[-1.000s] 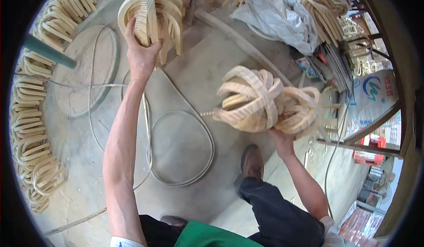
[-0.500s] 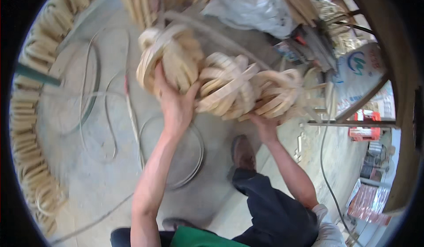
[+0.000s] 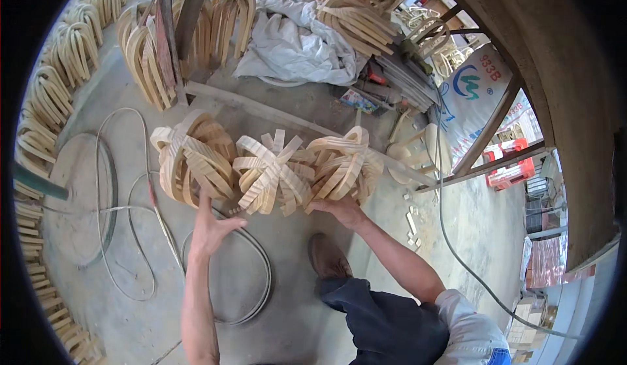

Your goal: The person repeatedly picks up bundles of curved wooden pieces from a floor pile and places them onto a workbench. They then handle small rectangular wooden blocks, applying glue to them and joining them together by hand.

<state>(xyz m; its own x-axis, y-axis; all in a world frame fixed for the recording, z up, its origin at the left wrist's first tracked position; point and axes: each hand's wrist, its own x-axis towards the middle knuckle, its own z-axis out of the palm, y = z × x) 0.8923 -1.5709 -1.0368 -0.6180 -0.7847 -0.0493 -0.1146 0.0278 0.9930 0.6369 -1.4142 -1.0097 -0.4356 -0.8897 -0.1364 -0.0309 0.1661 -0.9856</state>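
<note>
Three bundles of curved pale wooden strips sit side by side in front of me: a left bundle, a middle bundle and a right bundle. Their strips cross over one another at the top. My left hand is at the near lower side of the left bundle, a finger up against it and the thumb spread away. At the near underside of the middle and right bundles, my right hand grips the right one, its fingers partly hidden beneath the wood.
A rail crosses the floor behind the bundles. Cables and a coiled hose lie near my left arm. Stacked bent wood lines the left edge. A white sack lies beyond; a wooden frame stands right.
The bundles have come lower and left in the view, and stand more apart. My left hand has loosened from the left bundle, its thumb now spread. My right hand stays at the underside.
</note>
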